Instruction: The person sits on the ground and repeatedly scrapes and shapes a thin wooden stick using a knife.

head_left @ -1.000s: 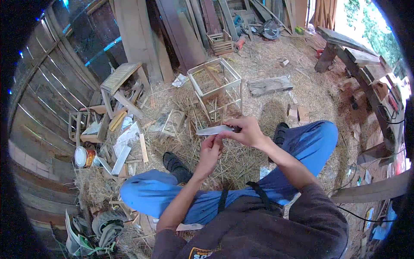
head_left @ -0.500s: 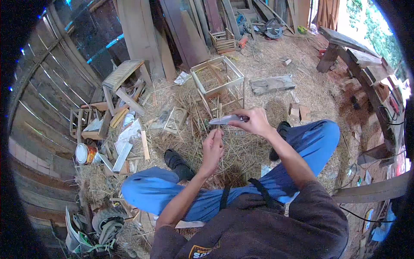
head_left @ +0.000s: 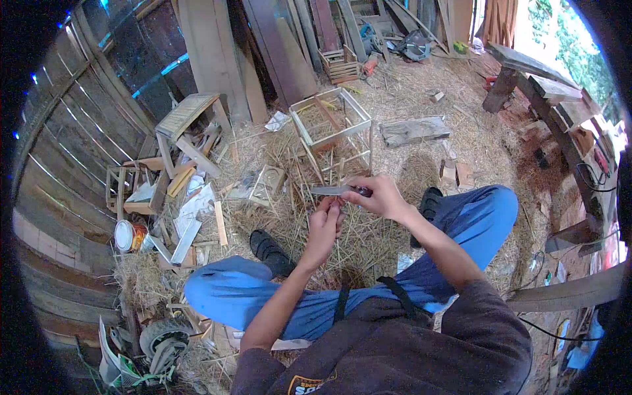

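Observation:
My right hand [head_left: 380,199] is closed around the dark handle of a knife [head_left: 326,190]. Its pale blade points left, lying almost level just above the fingertips of my left hand [head_left: 325,228]. That hand is pinched round a thin strip of wood [head_left: 341,172], which rises past the blade toward a wooden frame. Most of the strip's lower part is hidden in my fingers. Both hands are above the straw-like shavings between my knees.
A slender-legged wooden frame [head_left: 332,138] stands just beyond my hands. To the left are a small wooden stool [head_left: 187,115], offcuts and a paint can [head_left: 129,235]. A plank [head_left: 415,130] lies on the shavings; a timber bench [head_left: 526,72] runs along the right.
The knife has shifted slightly left and its blade has turned more level, sitting closer to my left fingertips. My right hand has moved a little left and down.

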The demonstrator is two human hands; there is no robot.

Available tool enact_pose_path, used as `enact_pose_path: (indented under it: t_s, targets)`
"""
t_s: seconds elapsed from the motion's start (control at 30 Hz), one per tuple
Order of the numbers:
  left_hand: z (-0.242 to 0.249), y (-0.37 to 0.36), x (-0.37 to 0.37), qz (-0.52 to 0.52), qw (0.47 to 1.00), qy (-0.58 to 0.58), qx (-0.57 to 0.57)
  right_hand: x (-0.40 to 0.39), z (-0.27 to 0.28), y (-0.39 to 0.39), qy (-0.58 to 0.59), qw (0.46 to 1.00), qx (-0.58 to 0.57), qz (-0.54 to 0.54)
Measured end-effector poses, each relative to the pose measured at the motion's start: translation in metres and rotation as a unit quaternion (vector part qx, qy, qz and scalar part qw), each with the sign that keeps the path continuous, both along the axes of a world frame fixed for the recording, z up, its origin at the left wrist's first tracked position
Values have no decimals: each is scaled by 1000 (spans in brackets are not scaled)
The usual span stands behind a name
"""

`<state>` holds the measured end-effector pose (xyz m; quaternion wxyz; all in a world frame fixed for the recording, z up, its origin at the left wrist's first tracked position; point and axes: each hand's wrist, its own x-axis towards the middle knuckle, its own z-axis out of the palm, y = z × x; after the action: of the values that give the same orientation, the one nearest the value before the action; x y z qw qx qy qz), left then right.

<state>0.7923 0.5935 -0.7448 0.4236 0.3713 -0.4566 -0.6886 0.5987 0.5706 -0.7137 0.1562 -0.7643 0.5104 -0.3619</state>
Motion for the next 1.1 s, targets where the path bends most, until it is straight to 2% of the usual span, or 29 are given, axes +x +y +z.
enact_pose_path:
  t_s: [0.23, 0.37, 0.43, 0.53, 0.63, 0.73, 0.83, 0.93, 1.1]
  targets:
    - [14, 9, -3, -8, 1000, -2, 1, -3, 14, -2, 85, 974, -208, -28]
    - [13, 8, 0, -22, 1000, 5, -8, -6, 19, -3, 96, 960, -254, -61]
    - [17, 10, -1, -14, 1000, 10, 0, -5, 19, -1, 94, 962, -250, -61]
    - [9, 8, 2, 8, 1000, -5, 1, 0, 14, 2, 96, 991, -51, -79]
    - [14, 8, 4, 8, 1000, -28, 2, 2, -17, -13, -166, 985, 24, 45]
    - [7, 7, 3, -8, 1000, -10, -12, -3, 9, -3, -175, 969, 162, 60]
    - [14, 8, 2, 5, 999, -53, -4, -1, -6, -4, -176, 977, 89, 83]
    - [11, 7, 1, 20, 999, -47, -6, 7, -7, -1, -165, 982, 63, 68]
    - [9, 7, 3, -8, 999, -30, -6, 9, 14, 9, -50, 997, 63, 10]
